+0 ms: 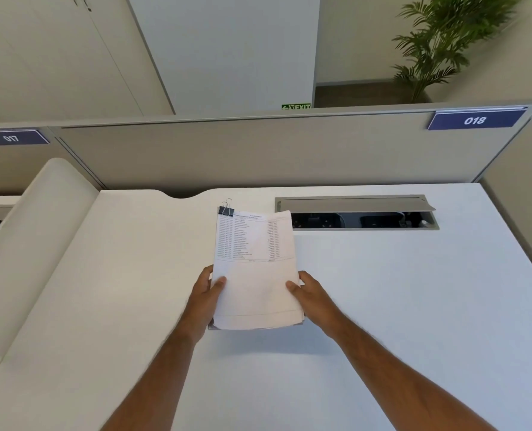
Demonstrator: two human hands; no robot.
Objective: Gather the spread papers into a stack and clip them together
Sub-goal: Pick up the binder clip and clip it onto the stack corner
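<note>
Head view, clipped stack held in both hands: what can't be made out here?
- Printed text on the stack: too small and blurred to read.
- Sheet count: only the top sheet shows.
- Fingers of the left hand and right hand: hidden under the stack, only thumbs show.
- Clip: its bite on the lower sheets is hidden by the top sheet.
- Cable tray contents: dark, shaded by its lid.

Stack of papers (255,275) held above a white desk (383,290), gripped at its near edges by the left hand (207,298) and right hand (313,293), black binder clip (226,209) fastened at the far left corner, open cable tray (356,213) set into the desk beyond
</note>
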